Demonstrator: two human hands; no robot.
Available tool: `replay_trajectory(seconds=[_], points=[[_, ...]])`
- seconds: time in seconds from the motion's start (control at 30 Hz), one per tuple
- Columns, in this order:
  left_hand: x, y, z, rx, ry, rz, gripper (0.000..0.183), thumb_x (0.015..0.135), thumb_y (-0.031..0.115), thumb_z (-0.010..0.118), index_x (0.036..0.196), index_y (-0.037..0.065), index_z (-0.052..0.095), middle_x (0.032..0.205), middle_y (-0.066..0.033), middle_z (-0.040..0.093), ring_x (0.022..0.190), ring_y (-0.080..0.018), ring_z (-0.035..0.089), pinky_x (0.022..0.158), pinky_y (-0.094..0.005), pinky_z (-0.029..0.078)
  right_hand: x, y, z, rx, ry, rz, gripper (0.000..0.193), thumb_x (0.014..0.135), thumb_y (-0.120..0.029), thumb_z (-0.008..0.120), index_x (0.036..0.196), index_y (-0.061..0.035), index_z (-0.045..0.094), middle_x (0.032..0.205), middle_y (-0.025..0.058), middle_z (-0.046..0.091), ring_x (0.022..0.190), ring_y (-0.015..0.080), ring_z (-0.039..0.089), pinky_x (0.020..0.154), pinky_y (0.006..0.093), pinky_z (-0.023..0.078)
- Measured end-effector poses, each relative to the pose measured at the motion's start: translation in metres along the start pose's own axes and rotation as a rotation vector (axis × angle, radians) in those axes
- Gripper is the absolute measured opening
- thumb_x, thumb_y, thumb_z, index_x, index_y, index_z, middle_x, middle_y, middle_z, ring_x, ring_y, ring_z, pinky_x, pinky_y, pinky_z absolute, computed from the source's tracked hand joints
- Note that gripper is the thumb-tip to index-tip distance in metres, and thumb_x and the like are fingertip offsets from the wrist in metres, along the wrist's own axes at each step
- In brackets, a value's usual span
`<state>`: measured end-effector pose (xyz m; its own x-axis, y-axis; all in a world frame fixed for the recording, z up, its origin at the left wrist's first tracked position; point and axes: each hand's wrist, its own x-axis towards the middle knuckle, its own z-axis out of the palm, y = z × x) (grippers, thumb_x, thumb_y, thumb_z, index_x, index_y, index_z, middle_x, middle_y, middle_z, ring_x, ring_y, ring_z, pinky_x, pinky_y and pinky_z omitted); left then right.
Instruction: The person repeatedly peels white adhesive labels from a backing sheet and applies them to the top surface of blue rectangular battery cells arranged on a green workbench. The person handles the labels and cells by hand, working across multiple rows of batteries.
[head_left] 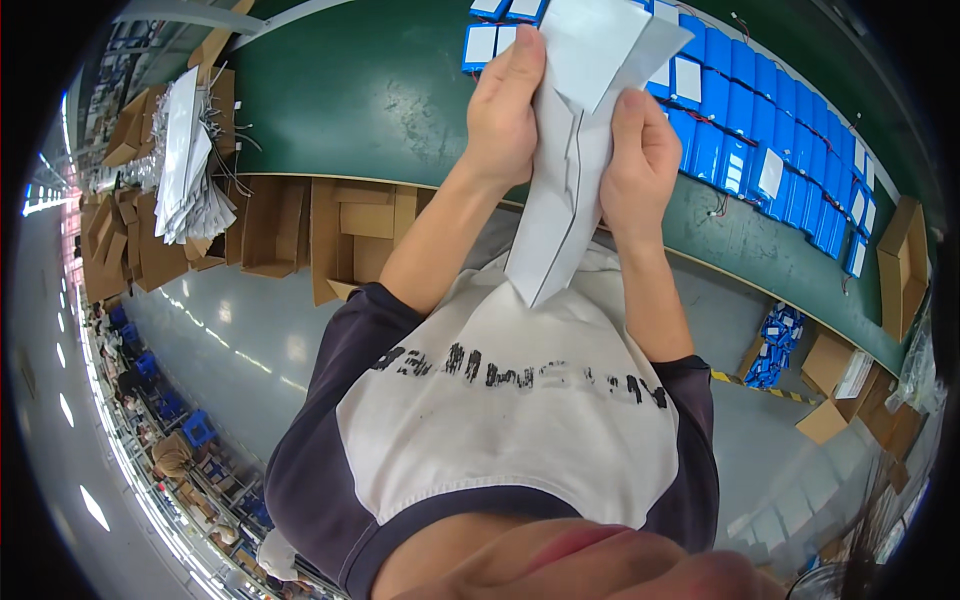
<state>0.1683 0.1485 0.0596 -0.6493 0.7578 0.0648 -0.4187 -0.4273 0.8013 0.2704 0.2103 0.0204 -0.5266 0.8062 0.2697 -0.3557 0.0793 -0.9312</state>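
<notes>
Both hands are closed on a creased piece of white card [570,190], raised in front of my chest at the table's near edge. My left hand [507,105] grips its left side with the thumb pointing up. Along the opposite side, my right hand [642,160] pinches it between thumb and curled fingers. A flap folds out at the card's upper right, and a dark line runs down to its pointed lower end. Whether it is one piece or several layers, I cannot tell. Behind it, rows of blue wrapped battery packs [735,105] with white labels lie on the green table [340,95].
A stack of white sheets with wires [185,160] stands by cartons at the table's left end. An open cardboard box [362,235] sits below the near edge. Lower right, another box holds blue packs [775,345]. A narrow carton [903,265] rests at the table's right end.
</notes>
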Motion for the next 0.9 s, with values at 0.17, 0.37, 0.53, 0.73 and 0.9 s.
replay_trajectory(seconds=[0.17,0.37,0.53,0.73,0.9], points=[[0.026,0.025,-0.045,0.559,-0.12,0.171,0.041,0.113,0.034,0.04,0.121,0.003,0.066,0.087,0.0042,0.064,0.072,-0.0057,0.053,0.067,-0.0231,0.043,0.018,-0.011,-0.018,-0.362,-0.039,-0.051,0.032,0.109,-0.026,0.057,0.095,0.001,0.065,0.063,-0.0039,0.049,0.061,0.0046,0.036,0.052,0.0258,0.029],[0.038,0.015,-0.034,0.203,0.133,-0.084,0.047,0.111,0.047,0.047,0.094,0.008,0.067,0.084,0.0076,0.057,0.075,-0.0029,0.048,0.069,-0.022,0.043,0.003,-0.005,0.004,-0.237,-0.014,-0.065,0.032,0.108,-0.023,0.057,0.087,0.0,0.059,0.062,-0.0039,0.043,0.06,0.0048,0.034,0.051,0.0264,0.027],[0.006,0.006,-0.025,0.391,-0.008,0.035,0.04,0.112,0.036,0.041,0.115,0.004,0.066,0.081,0.0054,0.06,0.068,-0.0057,0.047,0.064,-0.0238,0.04,0.016,-0.004,-0.013,-0.324,0.196,-0.131,0.039,0.109,-0.022,0.054,0.076,-0.0034,0.045,0.062,-0.0059,0.038,0.06,0.0039,0.03,0.051,0.0267,0.025],[-0.036,-0.031,-0.038,0.947,0.147,0.145,0.035,0.113,0.029,0.043,0.108,0.0,0.061,0.076,-0.0038,0.056,0.074,-0.009,0.045,0.067,-0.0262,0.043,0.008,-0.019,-0.005,-0.188,0.174,-0.043,0.027,0.11,-0.022,0.052,0.089,-0.0053,0.052,0.065,-0.0068,0.042,0.06,0.0016,0.031,0.053,0.0238,0.026],[-0.034,-0.02,-0.022,0.195,0.121,-0.202,0.041,0.113,0.033,0.043,0.116,-0.001,0.065,0.101,-0.0055,0.071,0.088,-0.009,0.063,0.075,-0.0278,0.054,-0.017,0.008,-0.004,-0.065,0.086,0.082,0.021,0.109,-0.022,0.055,0.097,-0.005,0.056,0.068,-0.0049,0.051,0.061,0.0011,0.036,0.054,0.0229,0.027]])
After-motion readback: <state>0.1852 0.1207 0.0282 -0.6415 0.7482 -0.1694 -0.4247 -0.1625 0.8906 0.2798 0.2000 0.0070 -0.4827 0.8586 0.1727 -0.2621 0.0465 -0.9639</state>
